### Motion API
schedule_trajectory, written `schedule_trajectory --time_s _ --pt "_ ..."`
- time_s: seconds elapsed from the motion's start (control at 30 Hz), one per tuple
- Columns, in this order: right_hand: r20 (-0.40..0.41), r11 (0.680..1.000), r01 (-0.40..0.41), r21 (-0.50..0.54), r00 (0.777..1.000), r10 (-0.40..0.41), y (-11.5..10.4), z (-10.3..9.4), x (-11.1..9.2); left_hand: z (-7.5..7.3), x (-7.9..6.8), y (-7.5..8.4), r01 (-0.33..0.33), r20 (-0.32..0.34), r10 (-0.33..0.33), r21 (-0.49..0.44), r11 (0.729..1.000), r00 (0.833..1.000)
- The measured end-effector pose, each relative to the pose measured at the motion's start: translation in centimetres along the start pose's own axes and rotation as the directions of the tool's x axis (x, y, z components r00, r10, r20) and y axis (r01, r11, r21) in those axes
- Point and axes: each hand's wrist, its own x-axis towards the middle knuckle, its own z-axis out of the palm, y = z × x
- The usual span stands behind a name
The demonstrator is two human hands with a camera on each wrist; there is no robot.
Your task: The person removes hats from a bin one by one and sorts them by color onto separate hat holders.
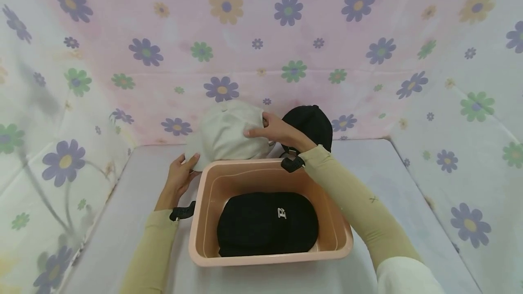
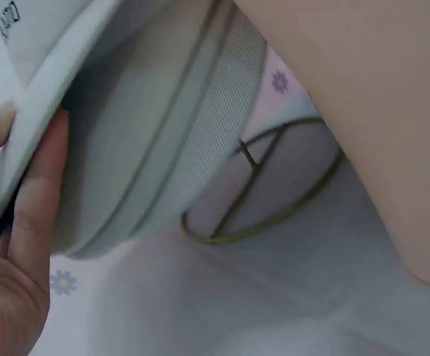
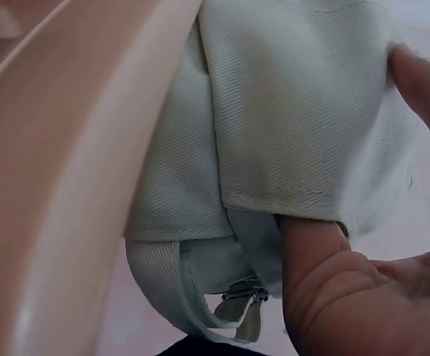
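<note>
An off-white cap (image 1: 229,135) is held between both hands behind the bin, its brim to the left. My left hand (image 1: 180,176) pinches the brim, with the thumb on one face and fingers on the other in the left wrist view. My right hand (image 1: 282,131) grips the back edge of the crown; in the right wrist view one finger (image 3: 315,256) goes under the hem beside the strap (image 3: 159,274) and its buckle. Below the cap, the left wrist view has a thin brass-coloured wire stand (image 2: 274,220) with a round base.
A peach plastic bin (image 1: 196,221) stands in front, with a black cap (image 1: 253,226) bearing a white letter lying in it. Another black cap (image 1: 312,126) sits behind my right wrist. Flower-patterned cloth walls (image 1: 261,22) enclose the pale table (image 1: 135,185).
</note>
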Motion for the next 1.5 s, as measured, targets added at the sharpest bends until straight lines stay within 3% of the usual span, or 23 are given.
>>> schedule_trajectory --time_s 0.27,0.63,0.83,1.03,1.5 --pt "-0.011 0.987 0.027 -0.159 1.000 -0.029 0.4 0.1 -0.2 0.2 -0.6 0.1 -0.022 0.102 0.023 -0.015 1.000 0.995" --pt "-0.051 0.915 0.072 -0.398 0.994 -0.100 0.8 0.9 0.1 -0.1 0.3 0.2 -0.063 0.090 0.055 0.085 0.994 0.994" --pt "-0.054 0.895 0.057 -0.443 0.994 -0.090 0.5 1.1 0.0 0.5 0.5 0.5 -0.054 0.006 0.053 0.104 0.993 0.999" --pt "-0.062 0.888 0.028 -0.458 0.996 -0.063 0.6 1.0 0.1 1.5 0.5 0.7 0.029 -0.097 -0.036 -0.073 0.997 0.995" --pt "-0.051 0.875 0.041 -0.481 0.996 -0.075 1.0 1.0 0.1 1.2 0.5 -0.6 0.059 -0.044 -0.059 0.003 0.998 0.997"
